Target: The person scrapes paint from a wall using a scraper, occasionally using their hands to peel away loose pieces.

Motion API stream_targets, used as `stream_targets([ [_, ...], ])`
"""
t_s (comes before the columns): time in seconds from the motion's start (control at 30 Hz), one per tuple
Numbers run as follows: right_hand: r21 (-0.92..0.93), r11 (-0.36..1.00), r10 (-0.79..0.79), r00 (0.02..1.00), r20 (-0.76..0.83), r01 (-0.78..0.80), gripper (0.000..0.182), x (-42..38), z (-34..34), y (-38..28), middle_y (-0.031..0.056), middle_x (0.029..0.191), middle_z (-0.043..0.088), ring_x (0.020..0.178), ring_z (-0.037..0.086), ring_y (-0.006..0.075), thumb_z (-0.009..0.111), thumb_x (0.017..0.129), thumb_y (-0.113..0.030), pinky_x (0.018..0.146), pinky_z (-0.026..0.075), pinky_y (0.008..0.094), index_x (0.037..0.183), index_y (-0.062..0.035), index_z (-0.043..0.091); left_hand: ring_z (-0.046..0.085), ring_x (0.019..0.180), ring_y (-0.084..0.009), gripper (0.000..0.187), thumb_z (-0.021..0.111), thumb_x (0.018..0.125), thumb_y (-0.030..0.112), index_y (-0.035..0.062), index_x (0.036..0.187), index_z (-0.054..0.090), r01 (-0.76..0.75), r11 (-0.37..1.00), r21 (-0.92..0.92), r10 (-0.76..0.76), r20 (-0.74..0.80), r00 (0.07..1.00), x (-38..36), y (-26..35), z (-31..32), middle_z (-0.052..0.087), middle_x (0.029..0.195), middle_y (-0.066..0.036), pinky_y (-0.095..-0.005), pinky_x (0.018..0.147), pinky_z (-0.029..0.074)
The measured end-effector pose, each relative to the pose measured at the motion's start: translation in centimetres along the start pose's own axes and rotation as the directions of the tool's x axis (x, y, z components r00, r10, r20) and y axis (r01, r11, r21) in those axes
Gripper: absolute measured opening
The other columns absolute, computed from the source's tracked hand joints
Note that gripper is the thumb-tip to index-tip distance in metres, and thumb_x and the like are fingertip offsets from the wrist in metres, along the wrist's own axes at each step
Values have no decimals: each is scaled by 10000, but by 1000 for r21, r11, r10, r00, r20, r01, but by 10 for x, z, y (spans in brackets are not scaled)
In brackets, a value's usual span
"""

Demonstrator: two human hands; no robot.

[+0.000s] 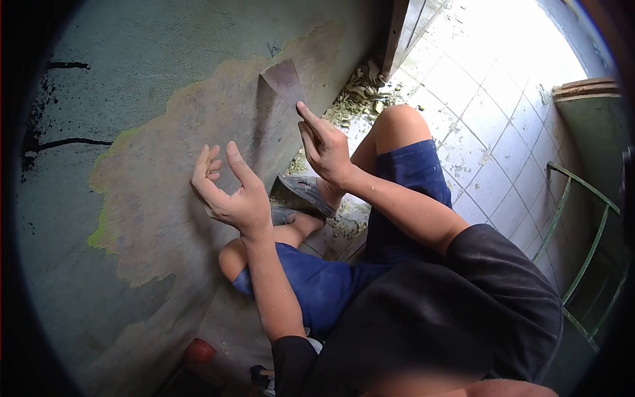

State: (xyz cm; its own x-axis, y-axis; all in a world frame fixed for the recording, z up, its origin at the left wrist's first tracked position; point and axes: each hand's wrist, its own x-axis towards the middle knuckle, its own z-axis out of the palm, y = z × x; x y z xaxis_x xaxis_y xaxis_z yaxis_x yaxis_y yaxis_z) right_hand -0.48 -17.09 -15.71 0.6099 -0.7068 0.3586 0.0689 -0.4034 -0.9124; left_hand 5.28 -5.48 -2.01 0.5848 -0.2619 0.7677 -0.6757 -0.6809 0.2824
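My right hand (329, 151) is wrapped round the handle of a scraper (284, 82), one finger stretched along toward its wide flat blade. The blade's edge points up and left, overlapping the bare, brownish patch (198, 112) of the wall in this view. Most of the handle is hidden in my fist. My left hand (231, 192) is raised in front of the same patch, thumb and fingers apart and curved, holding nothing. Around the patch, green paint (132, 86) still covers the wall, with a ragged yellow-green border between.
Paint flakes (364, 89) lie heaped along the wall's foot and scattered over the white tiled floor (486, 132). A green metal frame (582, 251) stands at right. Near the bottom left is a red round object (200, 351). A door edge (401, 36) borders the bright opening.
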Motion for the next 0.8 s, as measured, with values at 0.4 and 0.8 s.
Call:
stream_targets([
  [0.4, -3, 1000, -14, 1000, 3, 14, 491, 15, -9, -11, 185, 675, 546, 537, 517, 239, 676, 967, -32, 572, 475, 338, 1449, -95, 609, 590, 803, -181, 337, 780, 952, 199, 18, 1202, 645, 77, 997, 11, -77, 35, 996, 2, -3, 0, 713, 976, -57, -332, 731, 449],
  [0.8, -12, 999, -32, 999, 3, 32, 502, 3, -2, -15, 179, 681, 556, 562, 562, 282, 672, 966, -59, 588, 479, 401, 1459, -123, 602, 568, 810, -193, 350, 793, 938, 195, 29, 1210, 646, 77, 997, 0, -77, 14, 997, -5, -10, -12, 701, 992, -62, -339, 722, 447],
])
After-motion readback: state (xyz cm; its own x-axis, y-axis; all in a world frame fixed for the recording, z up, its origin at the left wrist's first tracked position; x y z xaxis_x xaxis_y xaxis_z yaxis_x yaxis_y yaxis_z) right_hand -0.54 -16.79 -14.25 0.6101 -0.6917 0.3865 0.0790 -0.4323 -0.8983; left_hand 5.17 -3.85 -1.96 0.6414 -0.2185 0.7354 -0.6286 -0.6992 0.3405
